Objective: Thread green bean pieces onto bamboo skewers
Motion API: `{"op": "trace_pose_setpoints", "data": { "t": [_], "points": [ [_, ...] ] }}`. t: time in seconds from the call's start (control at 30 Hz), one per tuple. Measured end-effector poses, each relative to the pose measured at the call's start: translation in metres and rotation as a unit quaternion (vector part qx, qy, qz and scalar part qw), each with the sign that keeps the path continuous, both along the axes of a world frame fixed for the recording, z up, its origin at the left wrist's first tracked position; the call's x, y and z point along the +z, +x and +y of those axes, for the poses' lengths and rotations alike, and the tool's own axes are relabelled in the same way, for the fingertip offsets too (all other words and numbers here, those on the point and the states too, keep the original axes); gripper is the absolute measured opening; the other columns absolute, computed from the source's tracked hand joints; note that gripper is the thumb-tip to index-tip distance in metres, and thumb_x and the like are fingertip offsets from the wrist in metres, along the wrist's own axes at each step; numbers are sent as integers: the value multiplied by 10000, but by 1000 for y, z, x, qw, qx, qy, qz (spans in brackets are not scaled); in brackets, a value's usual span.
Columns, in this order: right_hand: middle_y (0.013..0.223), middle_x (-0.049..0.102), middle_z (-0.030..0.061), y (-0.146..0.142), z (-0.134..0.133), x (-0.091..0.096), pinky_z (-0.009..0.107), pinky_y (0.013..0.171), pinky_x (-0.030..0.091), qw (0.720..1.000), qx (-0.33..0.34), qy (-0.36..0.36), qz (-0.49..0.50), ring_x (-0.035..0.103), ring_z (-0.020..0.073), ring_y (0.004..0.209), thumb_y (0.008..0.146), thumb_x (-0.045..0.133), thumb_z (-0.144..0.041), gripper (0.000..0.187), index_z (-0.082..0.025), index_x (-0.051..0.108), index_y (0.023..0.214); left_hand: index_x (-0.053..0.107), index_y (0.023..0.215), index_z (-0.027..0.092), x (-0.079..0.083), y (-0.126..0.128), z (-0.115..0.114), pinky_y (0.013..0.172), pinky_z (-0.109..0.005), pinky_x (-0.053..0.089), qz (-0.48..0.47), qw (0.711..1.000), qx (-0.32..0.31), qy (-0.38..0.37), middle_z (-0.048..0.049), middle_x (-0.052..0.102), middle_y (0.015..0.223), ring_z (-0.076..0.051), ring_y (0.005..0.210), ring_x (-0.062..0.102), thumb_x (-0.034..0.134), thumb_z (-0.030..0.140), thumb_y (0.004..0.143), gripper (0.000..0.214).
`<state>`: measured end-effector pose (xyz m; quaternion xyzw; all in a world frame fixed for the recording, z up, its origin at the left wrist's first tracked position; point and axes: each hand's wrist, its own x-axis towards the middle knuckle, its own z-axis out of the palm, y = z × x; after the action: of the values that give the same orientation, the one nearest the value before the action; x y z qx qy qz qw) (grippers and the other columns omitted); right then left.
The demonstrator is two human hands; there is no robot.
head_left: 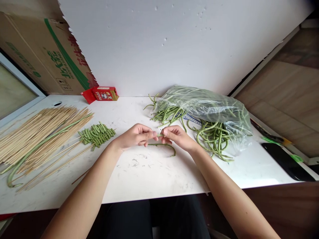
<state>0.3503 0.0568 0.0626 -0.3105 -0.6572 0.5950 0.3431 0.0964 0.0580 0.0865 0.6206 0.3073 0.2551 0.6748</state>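
Over the middle of the white table, my left hand and my right hand nearly meet, thumbs and fingertips pinched. Both grip a short stretch of green bean between them. Another length of long bean curves beneath the hands; whether it joins the held part is hidden by the fingers. To the left of my left hand lie bean pieces threaded in rows on skewers. Beyond my right hand, loose long green beans spill from a clear plastic bag.
Many bare bamboo skewers cover the left side, with a long bean across them. A red box stands at the back, before a white panel. A black phone lies at the right edge. A cardboard box stands back left.
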Motion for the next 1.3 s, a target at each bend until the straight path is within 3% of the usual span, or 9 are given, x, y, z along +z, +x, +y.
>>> {"op": "trace_pose_setpoints", "data": {
  "t": [0.13, 0.27, 0.4, 0.5, 0.6, 0.7, 0.9, 1.1, 1.3],
  "points": [
    [673, 638, 26, 3, 9, -4, 274, 530, 315, 988, -148, -5, 32, 467, 122, 567, 997, 637, -688, 558, -169, 782, 849, 812, 909, 128, -2, -3, 2, 612, -245, 493, -104, 992, 77, -6, 117, 286, 466, -47, 447, 281, 796, 510, 946, 384],
    [647, 609, 21, 4, 13, -9, 290, 567, 360, 978, -188, 66, -55, 496, 141, 594, 1014, 591, -699, 593, -171, 790, 833, 784, 863, 136, 0, -7, 0, 547, -222, 484, -207, 976, 68, -23, 121, 283, 492, -25, 419, 223, 831, 492, 920, 363],
    [622, 620, 8, 3, 11, -15, 294, 592, 375, 957, -129, 162, -203, 479, 134, 572, 1056, 565, -594, 542, -177, 795, 799, 703, 732, 174, 4, -20, -2, 363, -191, 392, -274, 960, 14, -61, 125, 216, 485, -30, 347, 166, 862, 516, 869, 401],
    [685, 686, 12, 1, 6, -15, 284, 609, 398, 945, -44, 201, -253, 528, 134, 599, 980, 720, -449, 316, -185, 810, 831, 588, 613, 205, 6, -31, -2, 261, -202, 325, -284, 956, 0, -75, 132, 113, 441, -45, 275, 95, 796, 554, 911, 503],
    [786, 750, 32, -2, 0, -12, 285, 667, 439, 926, -6, 237, -292, 616, 160, 690, 859, 871, -323, 144, -209, 845, 942, 526, 578, 219, 6, -37, 0, 232, -211, 317, -279, 957, 12, -78, 135, 95, 423, -46, 255, 62, 786, 558, 908, 540],
    [849, 782, 52, -5, -2, -9, 291, 707, 455, 916, 0, 253, -312, 652, 180, 762, 881, 855, -250, 74, -222, 855, 950, 548, 608, 209, 4, -37, 3, 255, -203, 347, -281, 956, 4, -80, 140, 114, 440, -36, 265, 73, 837, 524, 867, 500],
    [925, 798, 64, 19, 12, -1, 282, 766, 484, 904, -70, 264, -329, 681, 183, 810, 939, 730, -173, 115, -197, 836, 978, 677, 798, 171, 0, -28, 10, 415, -191, 474, -148, 983, 45, -98, 142, 191, 495, -24, 335, 161, 790, 504, 937, 378],
    [933, 813, 63, 59, 27, 7, 274, 692, 417, 821, -223, 170, -498, 675, 189, 792, 917, 725, -169, 124, -194, 837, 964, 734, 915, 155, -7, -14, 12, 581, -242, 547, 39, 994, 37, -99, 128, 269, 534, -29, 401, 223, 744, 555, 966, 404],
    [932, 799, 91, 57, 30, 0, 301, 705, 421, 831, -255, 211, -448, 660, 206, 794, 994, 689, -271, 175, -184, 841, 987, 761, 955, 139, -17, -5, 11, 584, -254, 492, 45, 996, 46, -60, 118, 252, 589, -53, 473, 227, 742, 631, 933, 493]
  ]
}}
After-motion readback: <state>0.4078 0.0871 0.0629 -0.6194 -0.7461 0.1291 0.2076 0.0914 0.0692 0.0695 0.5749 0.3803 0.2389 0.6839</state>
